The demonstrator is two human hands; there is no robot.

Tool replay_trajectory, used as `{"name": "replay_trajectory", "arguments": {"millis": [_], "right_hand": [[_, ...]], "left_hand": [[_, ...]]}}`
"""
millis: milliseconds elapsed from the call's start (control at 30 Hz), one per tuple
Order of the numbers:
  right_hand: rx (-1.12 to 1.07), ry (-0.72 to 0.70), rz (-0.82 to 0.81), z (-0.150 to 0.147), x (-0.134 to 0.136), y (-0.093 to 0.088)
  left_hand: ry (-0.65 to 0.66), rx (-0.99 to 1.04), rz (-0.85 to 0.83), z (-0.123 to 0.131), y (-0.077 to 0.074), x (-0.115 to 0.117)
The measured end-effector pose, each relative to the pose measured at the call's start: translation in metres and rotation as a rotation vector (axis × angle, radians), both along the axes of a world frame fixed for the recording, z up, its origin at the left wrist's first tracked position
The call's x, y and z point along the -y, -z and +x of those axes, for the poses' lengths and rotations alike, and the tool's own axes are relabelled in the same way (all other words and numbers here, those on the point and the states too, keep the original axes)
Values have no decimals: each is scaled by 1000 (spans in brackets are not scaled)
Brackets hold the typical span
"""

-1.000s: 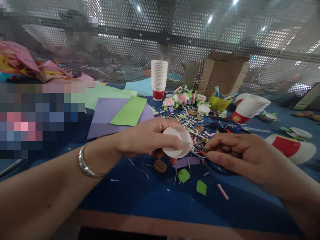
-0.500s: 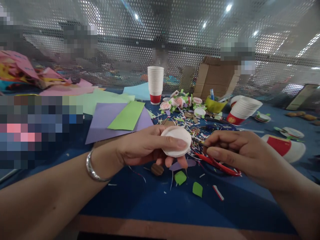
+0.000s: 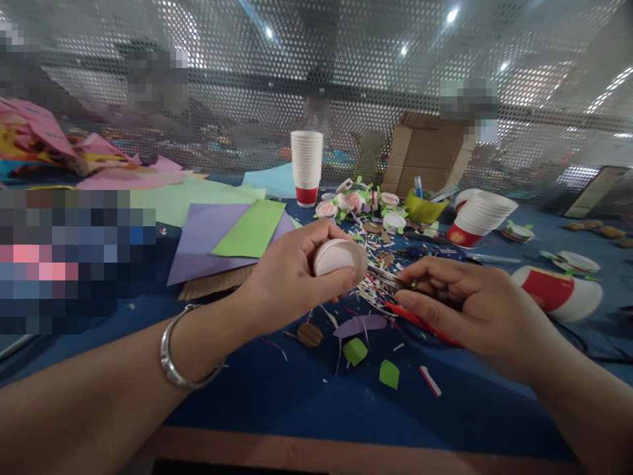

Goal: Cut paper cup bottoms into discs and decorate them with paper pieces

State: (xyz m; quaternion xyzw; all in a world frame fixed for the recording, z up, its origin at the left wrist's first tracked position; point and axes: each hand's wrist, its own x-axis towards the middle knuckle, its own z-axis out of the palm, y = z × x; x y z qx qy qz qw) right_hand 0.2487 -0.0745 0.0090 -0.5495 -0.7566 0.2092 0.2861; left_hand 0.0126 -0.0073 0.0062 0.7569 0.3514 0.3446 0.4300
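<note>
My left hand [image 3: 301,270] is closed around a cut-off paper cup bottom [image 3: 335,258], a shallow white disc with a low rim. The thumb presses its near edge and the disc is tilted to the right. In my right hand [image 3: 450,297] the fingers pinch a slim metal-tipped tool [image 3: 386,276], whose kind I cannot make out. Its tip points at the disc, a little apart from it. Red-handled scissors [image 3: 420,322] lie under the right hand, partly hidden. Below are two green paper pieces [image 3: 389,374], a purple strip [image 3: 360,325] and a brown cardboard piece [image 3: 310,334].
A cup stack [image 3: 307,168] stands at the back; another stack [image 3: 482,216] leans at right. A cut cup [image 3: 558,293] lies nearby. Small paper turtles [image 3: 353,201] and a yellow container [image 3: 425,208] sit behind paper scraps [image 3: 368,290]. Purple paper [image 3: 198,244] and green paper [image 3: 252,227] lie left.
My left hand has turned the cup bottom from facing up to tilted on its side, shifting slightly left. My right hand has moved a little left, showing more of the tool's metal end.
</note>
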Motion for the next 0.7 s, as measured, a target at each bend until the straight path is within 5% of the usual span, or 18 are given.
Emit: {"name": "replay_trajectory", "arguments": {"millis": [233,433,600,700], "right_hand": [[-17,-20,-31,-3,0,-2],[-23,-29,-44,-7,2,0],[-16,-53,-22,-6,4,-3],[-10,-78,-37,-3,6,-7]], "left_hand": [[-130,-229,306,0,-8,16],[-151,-271,352,2,-9,24],[-117,-201,229,1,-11,22],[51,-47,-117,-4,-12,15]]}}
